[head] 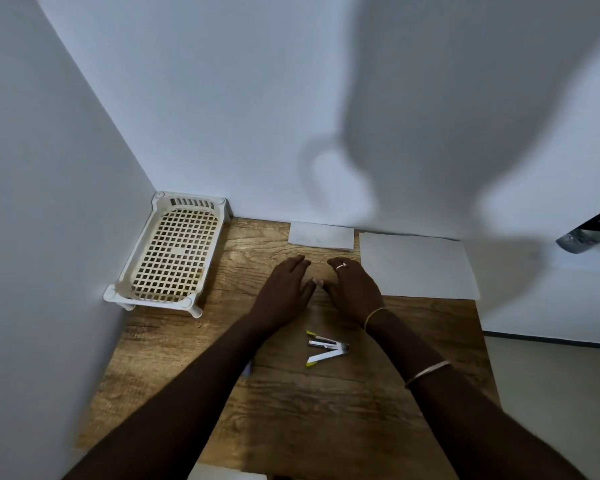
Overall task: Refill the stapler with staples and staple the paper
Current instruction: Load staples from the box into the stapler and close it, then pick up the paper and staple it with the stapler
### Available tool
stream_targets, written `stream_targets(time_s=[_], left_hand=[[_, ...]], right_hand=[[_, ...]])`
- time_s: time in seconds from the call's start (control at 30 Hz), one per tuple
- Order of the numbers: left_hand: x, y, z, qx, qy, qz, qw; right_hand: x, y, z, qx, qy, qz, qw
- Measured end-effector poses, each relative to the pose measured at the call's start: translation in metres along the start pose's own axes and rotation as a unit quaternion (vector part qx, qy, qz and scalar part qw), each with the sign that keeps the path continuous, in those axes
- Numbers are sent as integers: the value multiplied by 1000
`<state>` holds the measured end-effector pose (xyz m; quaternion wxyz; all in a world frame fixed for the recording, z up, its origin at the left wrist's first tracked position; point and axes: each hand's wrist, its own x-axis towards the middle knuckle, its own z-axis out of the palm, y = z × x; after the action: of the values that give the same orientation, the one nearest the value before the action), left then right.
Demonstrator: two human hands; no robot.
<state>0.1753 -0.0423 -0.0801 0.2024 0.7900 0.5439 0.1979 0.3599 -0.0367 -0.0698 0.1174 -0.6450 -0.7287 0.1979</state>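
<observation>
The stapler [327, 348], white with yellow tips, is lying opened out on the wooden table [291, 410]. Its arms are fanning apart from the hinge and its metal channel is showing. It is sitting just behind the two hands, on the person's side of them, between the forearms, and neither hand is touching it.

The left hand [284, 292] is resting palm down with its fingers stretched forward and released. The right hand [354, 289] is lying beside it, also palm down and released, its fingers bending only slightly toward the table. It is wearing a ring, with a thin band at the wrist. The two thumb tips are meeting in the gap between the hands.

A large white sheet of paper [416, 268] is lying flat just to the outer side of the right hand, its edge close to the knuckles. A smaller white block of paper [321, 236] is sitting ahead of the fingertips, against the wall.

Well out past the left hand, a cream plastic basket [174, 251] with a grid floor is standing in the corner. A small pale thing [247, 370] is peeking out from under the left forearm; what it is cannot be told.
</observation>
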Motion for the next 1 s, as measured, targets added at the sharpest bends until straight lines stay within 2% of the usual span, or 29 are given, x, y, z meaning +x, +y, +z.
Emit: stream_targets(time_s=[0.1,0.33,0.5,0.8,1.0], left_hand=[[22,-10,-1,21,-15,-5,1000],[61,-31,12,111,-134,-30,984],[77,-41,22,135,-181,-53,973],[70,-48,25,161,-191,-54,967],[34,-43,23,174,-179,-45,967]], right_hand=[[22,5,4,-23,1,-2,1000],[56,10,20,-67,-25,12,997],[66,16,31,-97,-59,30,993],[64,14,37,-105,-60,29,992],[32,8,39,-107,-53,15,993]])
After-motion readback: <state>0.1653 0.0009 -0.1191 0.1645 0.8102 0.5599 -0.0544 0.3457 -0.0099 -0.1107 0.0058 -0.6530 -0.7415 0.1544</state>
